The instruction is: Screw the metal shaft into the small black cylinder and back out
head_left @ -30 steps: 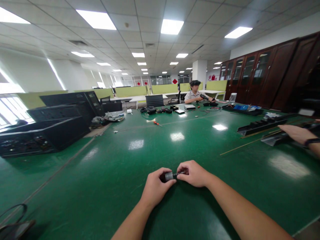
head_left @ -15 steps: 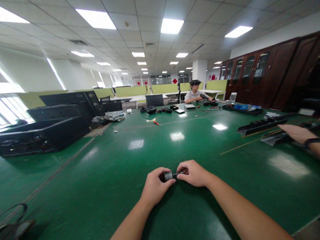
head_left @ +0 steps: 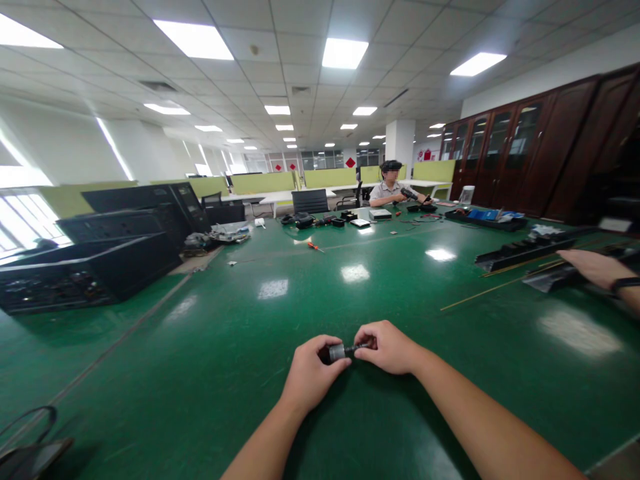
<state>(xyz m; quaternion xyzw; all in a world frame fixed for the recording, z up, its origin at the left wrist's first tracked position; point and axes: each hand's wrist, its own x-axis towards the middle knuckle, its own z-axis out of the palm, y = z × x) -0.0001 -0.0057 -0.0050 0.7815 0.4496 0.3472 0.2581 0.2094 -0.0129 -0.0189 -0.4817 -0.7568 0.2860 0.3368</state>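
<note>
Hardly any movement shows since the earlier frame, so the handling stands unchanged: by the near edge of the green surface, the left hand curls round a silver-and-black cylinder, the right hand pinches a slim dark piece at its end; an orange screwdriver lies toward the far edge.

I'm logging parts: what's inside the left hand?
The left hand holds a grey-banded cylinder; a slim dark piece leads to the right hand. The cylinder's palm-side end is covered.
</note>
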